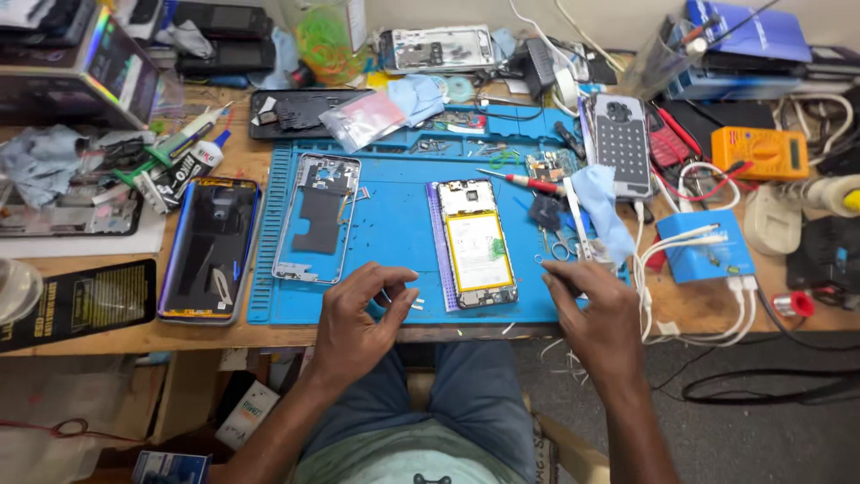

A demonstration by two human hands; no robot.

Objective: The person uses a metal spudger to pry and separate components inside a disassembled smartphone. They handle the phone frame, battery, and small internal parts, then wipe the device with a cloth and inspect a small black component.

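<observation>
— Where is the opened phone (478,244)?

— On the blue mat (394,224), between both hands, its yellow battery face up.

— The left hand (358,323)?

— At the mat's near edge, fingers (400,296) pinched on something small; I cannot tell what.

— The right hand (598,318)?

— Just right of the phone, fingers curled around a thin dark tool. A phone frame (318,215) lies further left on the mat.

A worn wooden counter (690,309) carries a blue rectangular silicone work mat (394,242), a dark glossy phone screen panel (210,246), an orange multimeter (760,152) and a crumpled grey cloth (40,161)
</observation>
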